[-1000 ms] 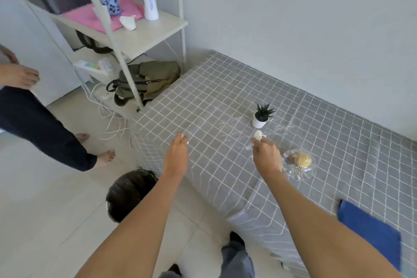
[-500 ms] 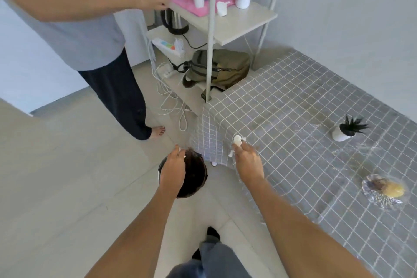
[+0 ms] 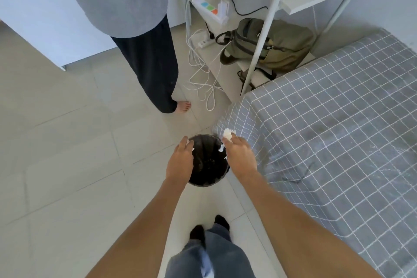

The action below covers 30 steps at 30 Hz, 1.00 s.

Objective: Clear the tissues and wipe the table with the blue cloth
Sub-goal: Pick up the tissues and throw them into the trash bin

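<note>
Hovering over the black bin (image 3: 208,165) on the floor beside the checked bench (image 3: 338,124), the right hand (image 3: 240,156) pinches a crumpled tissue (image 3: 227,134) in curled fingers, while the left hand (image 3: 180,160) grips a small white scrap (image 3: 192,149).

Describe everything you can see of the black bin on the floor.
The black bin is a small round container that stands upright on the pale tiled floor, beside the corner of the table with the grey checked cloth. Its inside looks dark, perhaps lined with a black bag; that is hard to tell. Small white tissue scraps show within its mouth. The left hand and the right hand, which pinches a crumpled tissue, hover over its rim; contact cannot be told.
</note>
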Each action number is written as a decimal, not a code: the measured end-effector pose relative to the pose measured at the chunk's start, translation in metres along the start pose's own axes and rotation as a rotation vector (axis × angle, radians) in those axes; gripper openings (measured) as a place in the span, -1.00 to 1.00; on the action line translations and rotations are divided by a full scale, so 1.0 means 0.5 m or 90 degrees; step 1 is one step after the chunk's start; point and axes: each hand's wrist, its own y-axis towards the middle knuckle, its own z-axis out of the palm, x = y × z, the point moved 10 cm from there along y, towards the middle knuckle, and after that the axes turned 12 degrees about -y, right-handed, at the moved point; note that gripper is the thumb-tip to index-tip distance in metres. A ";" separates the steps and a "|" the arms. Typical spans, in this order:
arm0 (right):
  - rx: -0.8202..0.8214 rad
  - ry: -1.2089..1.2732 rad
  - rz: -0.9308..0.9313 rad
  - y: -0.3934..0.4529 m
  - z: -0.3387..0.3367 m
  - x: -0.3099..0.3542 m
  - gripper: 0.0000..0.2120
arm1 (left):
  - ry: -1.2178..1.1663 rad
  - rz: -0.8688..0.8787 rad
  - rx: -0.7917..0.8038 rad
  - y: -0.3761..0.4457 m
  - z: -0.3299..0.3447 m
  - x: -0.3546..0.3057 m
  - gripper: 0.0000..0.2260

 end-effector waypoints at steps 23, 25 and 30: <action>0.126 -0.035 0.001 0.140 0.506 0.052 -0.48 | -0.016 -0.044 0.064 0.159 0.349 0.293 -0.54; 0.170 -0.068 0.015 0.141 0.527 0.048 -0.41 | -0.021 -0.048 0.063 0.162 0.345 0.301 -0.54; 0.178 -0.060 0.029 0.133 0.536 0.041 -0.41 | -0.029 -0.048 0.063 0.170 0.336 0.306 -0.55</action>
